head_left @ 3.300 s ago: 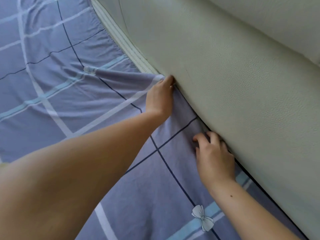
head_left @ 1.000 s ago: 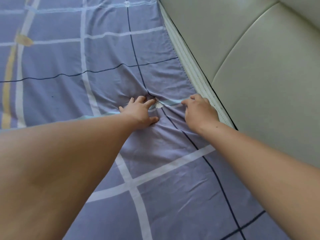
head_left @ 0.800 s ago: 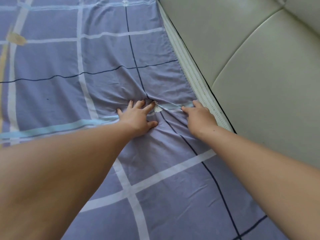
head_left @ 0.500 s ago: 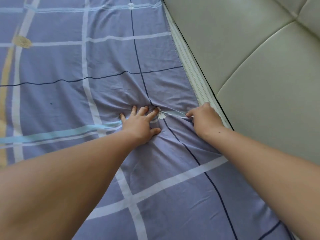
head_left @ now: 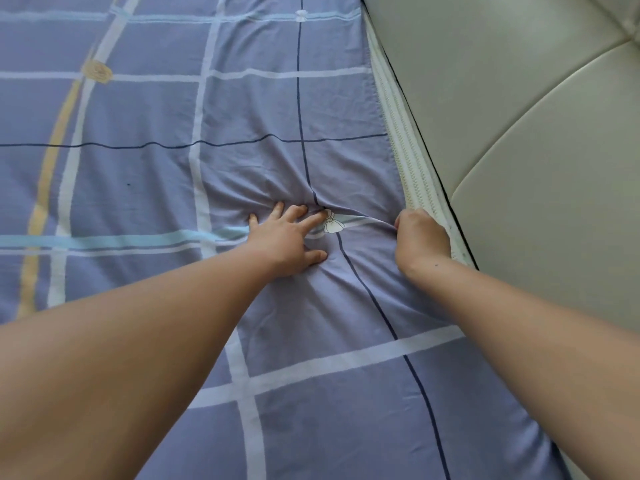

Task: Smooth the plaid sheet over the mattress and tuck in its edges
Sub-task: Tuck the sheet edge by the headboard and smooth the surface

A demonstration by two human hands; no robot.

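Nearest the camera, two bare forearms reach in from the bottom corners over the plaid sheet (head_left: 311,393), which lies spread across the bed and covers nearly all of the mattress (head_left: 410,161) that shows. Its cloth is lavender-blue, crossed by broad white bands and thin navy lines, and down here it lies fairly flat with only faint creases.

Farther up, the left hand (head_left: 285,239) rests palm-down on the sheet with its fingers straight and fanned apart, the thumb pointing toward the right hand (head_left: 420,237). Wrinkles bunch around its fingertips, and a small white bow print (head_left: 333,223) sits just beside the index finger. Level with it, the right hand is at the sheet's right edge, fingers curled into a fist that grips the fabric; a taut fold runs from the bow to this hand. Its knuckles lie against the cream quilted strip of the mattress, which is bare along that edge from here to the top of the view.

Beyond the hands the sheet smooths out, with a yellow stripe (head_left: 48,174) near the left border and a second bow (head_left: 302,13) at the far end. Right of the mattress strip stands a pale padded panel (head_left: 519,116) with stitched seams, close against the mattress with only a dark line between them.
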